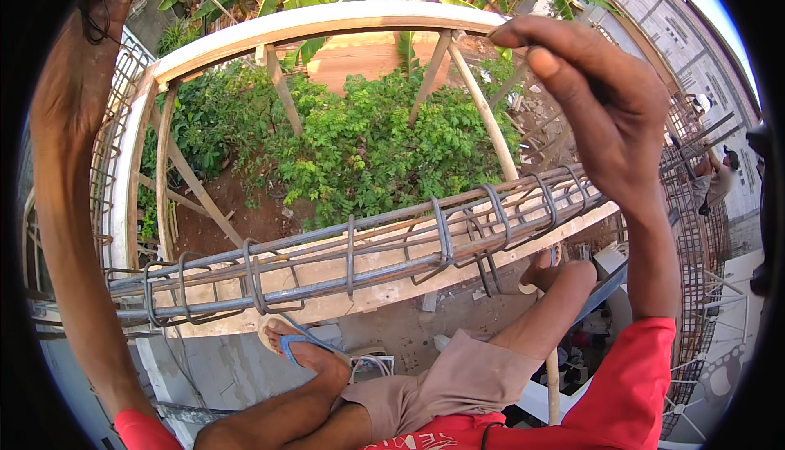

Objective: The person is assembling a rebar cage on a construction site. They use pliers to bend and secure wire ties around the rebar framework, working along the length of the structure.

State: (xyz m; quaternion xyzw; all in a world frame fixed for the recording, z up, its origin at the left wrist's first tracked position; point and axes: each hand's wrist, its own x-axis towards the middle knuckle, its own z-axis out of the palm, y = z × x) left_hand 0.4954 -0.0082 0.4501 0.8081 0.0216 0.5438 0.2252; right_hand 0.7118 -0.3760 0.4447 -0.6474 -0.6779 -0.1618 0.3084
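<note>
My left hand (102,29) is raised at the upper left. Thin dark wire (96,18) loops beside it, and its fingers are mostly cut off by the picture's rim. Raised at the upper right, my right hand (609,94) has thumb and forefinger brought together. Whatever is pinched there is too fine to make out. Below both hands runs a long rebar cage (352,266), its bars ringed by bent stirrups. It lies over a wooden formwork board (311,307). My sandalled feet (307,348) rest by this board, one on either side of the middle.
A curved, pale-topped timber form (327,18) on wooden props (482,111) stands beyond the cage. Green shrubs (368,143) grow below. More rebar cages (703,286) line the right side, where another person (718,176) is near a block wall (654,17).
</note>
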